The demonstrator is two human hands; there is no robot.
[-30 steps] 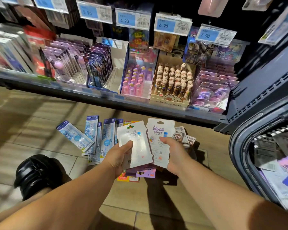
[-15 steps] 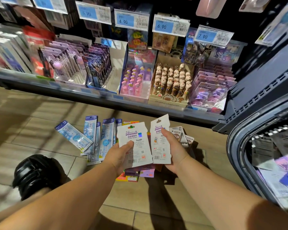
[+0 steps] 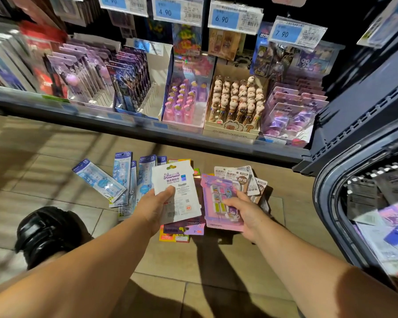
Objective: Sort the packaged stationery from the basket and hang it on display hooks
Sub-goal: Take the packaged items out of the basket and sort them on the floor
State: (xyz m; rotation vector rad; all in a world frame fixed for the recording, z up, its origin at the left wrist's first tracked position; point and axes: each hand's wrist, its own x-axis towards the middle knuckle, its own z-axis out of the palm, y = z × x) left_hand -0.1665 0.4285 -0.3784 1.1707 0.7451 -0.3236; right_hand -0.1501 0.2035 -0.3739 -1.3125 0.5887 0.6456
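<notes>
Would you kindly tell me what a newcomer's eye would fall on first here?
At centre, the left hand grips a white Kuromi pack and the right hand a pink-purple pack, side by side above the floor. Behind them blue packs lie fanned on it, and a dark basket of more stock fills the right edge.

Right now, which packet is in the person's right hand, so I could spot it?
Below the dark shelf, packets lie strewn on the tiled floor. Above them, the right hand holds a pink-and-purple card with small coloured squares under clear plastic. Its neighbour, the white packet in the left hand, shows only printed text.
</notes>
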